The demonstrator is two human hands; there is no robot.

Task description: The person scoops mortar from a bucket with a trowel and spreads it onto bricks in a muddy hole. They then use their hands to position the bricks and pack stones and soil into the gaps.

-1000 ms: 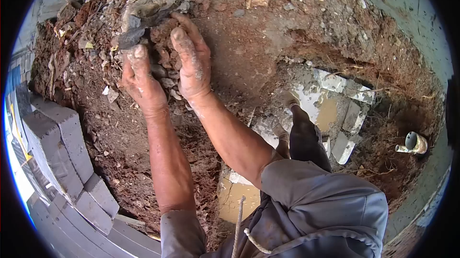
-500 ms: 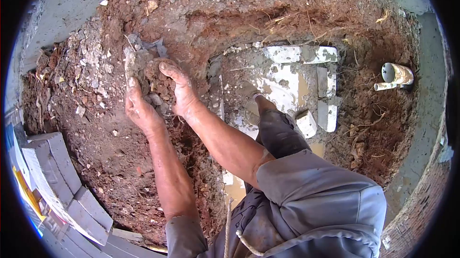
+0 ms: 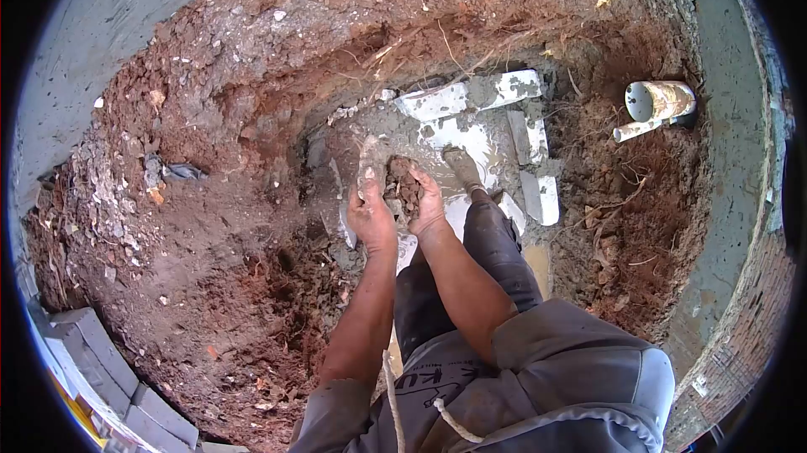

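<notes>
Cupped together, my hands carry a heap of reddish soil and stones (image 3: 403,187). My left hand (image 3: 372,216) closes on its left side, with a pale, mud-coated lump (image 3: 370,157) along its fingertips. On the other side, my right hand (image 3: 428,201) presses against the soil with curled fingers. The load is above the muddy pit floor, which is lined with white-smeared blocks (image 3: 433,102). My bare, muddy foot (image 3: 462,169) stands on that floor, just right of my hands.
A bank of loose red earth (image 3: 210,234) rises on the left. Two pipes (image 3: 660,104) stick out at the right, before a grey wall (image 3: 727,100). Grey blocks (image 3: 92,352) are stacked at the lower left. Thin roots (image 3: 454,45) hang from the far bank.
Both hands have moved right, from the rubble bank to above the block-lined pit, with the soil and stones between them. The camera view has shifted left. A dark scrap stays on the bank.
</notes>
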